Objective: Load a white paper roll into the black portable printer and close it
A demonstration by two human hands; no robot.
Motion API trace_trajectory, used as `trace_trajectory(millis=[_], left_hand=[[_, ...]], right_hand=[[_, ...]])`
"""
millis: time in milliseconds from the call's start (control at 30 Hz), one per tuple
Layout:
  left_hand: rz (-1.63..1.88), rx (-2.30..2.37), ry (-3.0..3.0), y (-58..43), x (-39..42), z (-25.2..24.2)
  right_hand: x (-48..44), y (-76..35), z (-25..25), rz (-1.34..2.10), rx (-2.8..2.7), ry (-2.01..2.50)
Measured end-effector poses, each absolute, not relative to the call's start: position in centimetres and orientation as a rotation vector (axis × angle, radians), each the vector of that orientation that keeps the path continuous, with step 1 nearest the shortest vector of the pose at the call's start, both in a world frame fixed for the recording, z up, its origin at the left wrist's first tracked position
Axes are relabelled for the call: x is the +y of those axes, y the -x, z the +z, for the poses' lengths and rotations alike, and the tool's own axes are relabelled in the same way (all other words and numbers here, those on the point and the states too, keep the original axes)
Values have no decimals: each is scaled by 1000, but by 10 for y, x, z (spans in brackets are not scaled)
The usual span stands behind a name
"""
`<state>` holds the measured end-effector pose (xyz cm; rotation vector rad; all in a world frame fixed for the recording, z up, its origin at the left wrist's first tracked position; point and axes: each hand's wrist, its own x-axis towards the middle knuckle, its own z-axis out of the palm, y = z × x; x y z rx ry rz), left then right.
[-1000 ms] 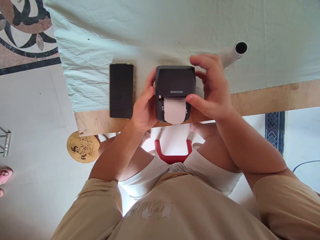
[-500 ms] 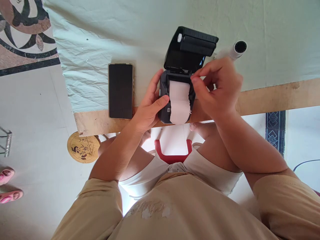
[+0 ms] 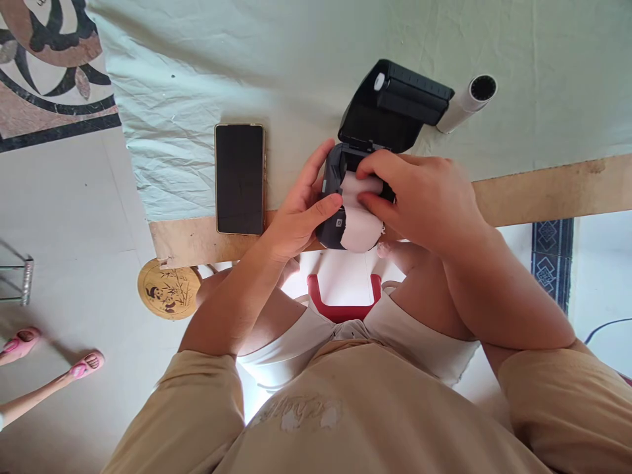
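A table covered by a pale green cloth fills the upper view, its bare wooden edge nearest the seated person. On the floor to the left, another person's leg and pink sandals have come farther into view than half a second ago, near a round wooden stool. The left hand still grips the left side of a black printer, thumb over the top and fingers along the flank. The right hand, which half a second ago held its fingertips at the printer's right rim, now reaches inside, thumb and forefinger pinching the paper roll; its other fingers are mostly hidden. The printer sits over the table's near edge, slightly farther right than before; whether it rests there or is lifted cannot be told. Its lid, closed a second ago, stands open, tilted back toward a white tube. The phone lies unmoved left of the left hand, screen dark. Smallest is the white paper roll, its loose end hanging over the printer's front.
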<state>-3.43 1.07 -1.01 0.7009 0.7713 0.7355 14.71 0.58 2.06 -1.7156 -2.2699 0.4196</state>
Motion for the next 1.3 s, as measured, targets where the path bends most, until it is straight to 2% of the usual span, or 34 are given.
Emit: trace_trajectory(millis=[133, 267, 400, 467, 633, 833, 1067, 1300], left_hand=[[737, 772, -691, 35, 11, -10], [767, 748, -683, 35, 10, -12], [853, 742, -655, 34, 11, -16], [926, 729, -632, 34, 13, -18], [1038, 725, -582, 33, 16, -20], [1050, 726, -576, 32, 17, -17], [1027, 756, -576, 33, 17, -17], [1019, 706, -542, 33, 16, -17]], right_hand=[[8, -149, 21, 509, -2204, 1697], [6, -156, 24, 749, -2027, 1580], [12, -169, 18, 1096, -1635, 1287], [21, -174, 10, 1165, -1381, 1155], [38, -171, -9, 1290, -938, 1259], [30, -161, -27, 1080, -1062, 1378], [27, -165, -19, 491, -1648, 1560], [27, -170, -19, 474, -1819, 1605]])
